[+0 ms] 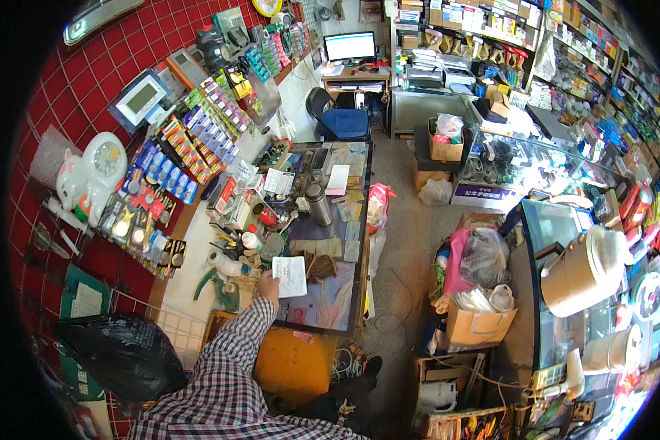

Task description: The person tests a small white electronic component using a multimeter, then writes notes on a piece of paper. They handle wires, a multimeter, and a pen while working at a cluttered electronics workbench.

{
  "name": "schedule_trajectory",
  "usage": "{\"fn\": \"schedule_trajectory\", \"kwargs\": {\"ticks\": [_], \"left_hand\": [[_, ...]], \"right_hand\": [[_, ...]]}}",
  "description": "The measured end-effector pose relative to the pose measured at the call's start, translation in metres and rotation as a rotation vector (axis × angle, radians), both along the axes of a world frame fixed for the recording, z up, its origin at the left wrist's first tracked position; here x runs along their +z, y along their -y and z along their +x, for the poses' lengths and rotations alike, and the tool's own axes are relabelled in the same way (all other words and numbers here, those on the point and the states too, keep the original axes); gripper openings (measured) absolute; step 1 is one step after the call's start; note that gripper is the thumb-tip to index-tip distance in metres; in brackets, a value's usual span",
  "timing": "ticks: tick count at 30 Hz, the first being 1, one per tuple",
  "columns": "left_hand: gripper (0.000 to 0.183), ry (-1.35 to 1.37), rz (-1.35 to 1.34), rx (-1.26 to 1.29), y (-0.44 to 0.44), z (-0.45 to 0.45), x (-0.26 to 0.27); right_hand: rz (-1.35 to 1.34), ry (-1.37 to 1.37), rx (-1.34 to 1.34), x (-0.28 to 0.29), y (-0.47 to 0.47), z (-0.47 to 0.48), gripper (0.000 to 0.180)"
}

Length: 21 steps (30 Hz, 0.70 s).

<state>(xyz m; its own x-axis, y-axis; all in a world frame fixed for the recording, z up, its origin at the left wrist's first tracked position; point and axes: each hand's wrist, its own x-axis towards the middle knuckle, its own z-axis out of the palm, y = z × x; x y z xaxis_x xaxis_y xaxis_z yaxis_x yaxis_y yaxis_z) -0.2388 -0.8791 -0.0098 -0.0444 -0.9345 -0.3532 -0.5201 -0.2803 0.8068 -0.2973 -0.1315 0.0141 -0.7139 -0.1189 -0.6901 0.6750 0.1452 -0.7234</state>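
My left hand (268, 286), in a checked shirt sleeve, grips the left edge of a small white box or booklet (290, 276) above the near part of the glass-topped desk (335, 300). Printing shows on its upper face. Just right of it lies a brown cloth or pouch (321, 267). A white bottle (225, 264) lies to the left of the hand, near a green tape dispenser or similar tool (225, 294). Farther back stands a steel thermos (318, 204). My right hand is not in view; only part of a checked sleeve shows at the bottom edge.
Boxes, pens and small parts crowd the desk's left side. A black plastic bag (124, 357) is at lower left. Across the aisle are a paper bag (481, 327), glass counters and large pale cylindrical containers (586, 272). A blue chair (345, 122) stands behind the desk. Cables lie on the floor.
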Motion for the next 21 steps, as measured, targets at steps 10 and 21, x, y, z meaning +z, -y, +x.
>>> {"fn": "schedule_trajectory", "kwargs": {"ticks": [10, 21], "left_hand": [[0.047, 0.032, -0.128, 0.129, 0.045, -0.087, -0.038], [0.025, -0.376, -0.048, 0.270, 0.068, -0.031, -0.011]], "right_hand": [[0.059, 0.138, 0.117, -0.035, 0.006, -0.046, 0.031], [0.027, -0.021, 0.579, -0.085, 0.007, -0.116, 0.029]]}}
